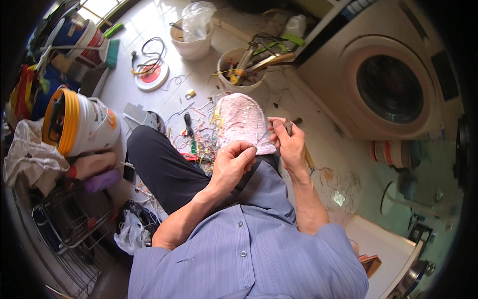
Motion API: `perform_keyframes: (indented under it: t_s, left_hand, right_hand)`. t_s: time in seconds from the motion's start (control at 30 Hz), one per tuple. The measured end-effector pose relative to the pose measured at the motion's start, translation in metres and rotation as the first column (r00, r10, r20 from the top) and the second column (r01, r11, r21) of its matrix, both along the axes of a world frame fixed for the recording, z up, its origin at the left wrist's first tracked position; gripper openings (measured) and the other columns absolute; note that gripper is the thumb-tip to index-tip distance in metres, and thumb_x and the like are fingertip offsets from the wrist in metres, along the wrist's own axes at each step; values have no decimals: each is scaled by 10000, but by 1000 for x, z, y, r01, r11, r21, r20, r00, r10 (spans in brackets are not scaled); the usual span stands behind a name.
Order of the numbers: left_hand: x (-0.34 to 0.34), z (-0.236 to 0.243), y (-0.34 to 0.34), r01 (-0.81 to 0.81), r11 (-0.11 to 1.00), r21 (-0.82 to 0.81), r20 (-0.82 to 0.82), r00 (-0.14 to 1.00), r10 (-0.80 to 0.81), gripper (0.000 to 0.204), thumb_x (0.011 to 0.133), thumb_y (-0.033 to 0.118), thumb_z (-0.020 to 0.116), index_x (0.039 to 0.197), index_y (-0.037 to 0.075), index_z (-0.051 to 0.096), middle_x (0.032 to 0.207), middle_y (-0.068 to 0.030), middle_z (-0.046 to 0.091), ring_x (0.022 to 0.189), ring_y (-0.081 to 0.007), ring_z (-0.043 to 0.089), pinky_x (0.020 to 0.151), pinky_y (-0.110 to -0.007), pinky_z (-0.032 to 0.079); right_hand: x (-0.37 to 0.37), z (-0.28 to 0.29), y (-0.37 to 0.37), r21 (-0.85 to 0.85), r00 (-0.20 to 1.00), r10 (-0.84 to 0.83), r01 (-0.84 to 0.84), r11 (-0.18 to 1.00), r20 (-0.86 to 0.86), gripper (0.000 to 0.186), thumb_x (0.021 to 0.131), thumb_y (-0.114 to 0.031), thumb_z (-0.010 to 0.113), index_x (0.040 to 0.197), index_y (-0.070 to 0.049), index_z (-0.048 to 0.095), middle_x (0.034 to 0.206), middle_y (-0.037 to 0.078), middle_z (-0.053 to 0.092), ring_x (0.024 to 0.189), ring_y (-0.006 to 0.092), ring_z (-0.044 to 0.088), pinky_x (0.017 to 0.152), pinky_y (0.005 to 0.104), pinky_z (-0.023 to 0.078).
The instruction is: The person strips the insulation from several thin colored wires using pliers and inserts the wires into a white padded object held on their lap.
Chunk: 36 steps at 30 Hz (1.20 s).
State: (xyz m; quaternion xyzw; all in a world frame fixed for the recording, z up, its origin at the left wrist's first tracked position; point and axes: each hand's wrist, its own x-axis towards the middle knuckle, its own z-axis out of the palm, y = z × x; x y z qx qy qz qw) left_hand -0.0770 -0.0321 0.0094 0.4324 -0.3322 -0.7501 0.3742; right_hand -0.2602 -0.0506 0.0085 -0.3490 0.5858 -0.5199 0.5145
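Thin wire (256, 141) over near edge of pink pad (241, 115); person's left hand (231, 165) seems to pinch its end between thumb and forefinger, likely for fine control. Right hand (289, 143), right of pad, curls fingers around small dark tool (289, 127), probably for firm grip. Wire scraps (203, 135) left of pad, presumably within reach. Beyond pad, white bucket (250, 88) gathers tools (244, 59) together.

Colourful wire scraps (204, 137) littering pale floor (139, 32)
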Motion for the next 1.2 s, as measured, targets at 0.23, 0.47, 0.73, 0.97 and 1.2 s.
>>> perform_keyframes:
  t_s: [0.23,0.47,0.73,0.97,1.2]
  left_hand:
    - [30,-13,9,-117,977,-178,185,971,150,133,962,132,645,979,1,667,736,18,613,626,-39,519,554,-211,406]
    - [58,-10,11,-108,969,-222,212,965,156,93,961,78,615,985,-1,658,770,19,619,666,-36,528,598,-207,427]
    - [88,-1,9,-118,993,15,-33,992,118,178,995,165,604,1014,5,679,769,5,621,662,-46,533,608,-209,440]
    - [83,-11,17,-187,982,-2,-47,981,187,124,960,119,623,926,7,665,717,24,581,607,-34,454,556,-203,353]
    - [84,-3,26,-226,973,40,-15,974,226,120,920,106,644,854,6,649,692,39,553,615,-40,467,556,-222,377]
  right_hand:
    - [55,8,7,-64,898,305,-341,938,-318,196,871,-117,729,977,43,692,791,69,656,742,105,593,666,262,481]
    - [82,11,-3,4,899,377,-386,923,-222,177,889,-115,724,844,35,644,682,8,595,618,81,521,559,257,423]
    - [89,3,-13,81,866,469,-487,870,171,153,921,-134,715,830,-27,653,640,-54,538,548,19,435,488,205,319]
    - [102,-5,-8,68,896,439,-443,894,60,155,928,-122,699,818,-23,655,641,-63,519,561,24,424,495,219,324]
    - [96,-11,-25,23,951,299,-302,953,80,178,932,-137,694,796,-27,657,647,-49,531,538,36,417,483,221,318]
